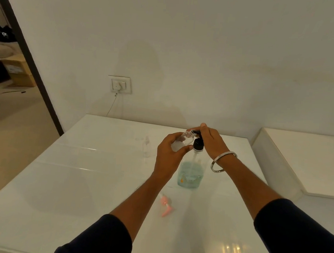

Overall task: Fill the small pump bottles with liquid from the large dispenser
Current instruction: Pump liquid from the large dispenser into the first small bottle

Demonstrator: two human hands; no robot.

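The large clear dispenser [191, 173] stands mid-table, its lower part holding blue-green liquid, with a black pump head on top. My right hand [210, 142] lies over the pump head, fingers pressing down on it. My left hand [169, 156] grips a small clear bottle [183, 141], tilted with its open neck right at the pump's spout. A second small clear bottle [146, 146] stands upright to the left. A pink pump cap [165, 205] lies on the table in front of the dispenser.
The white glossy table [69, 178] meets the wall at the back, where a socket [120, 84] has a cable hanging down. A raised white ledge [298, 161] borders the right side. A doorway opens on the left.
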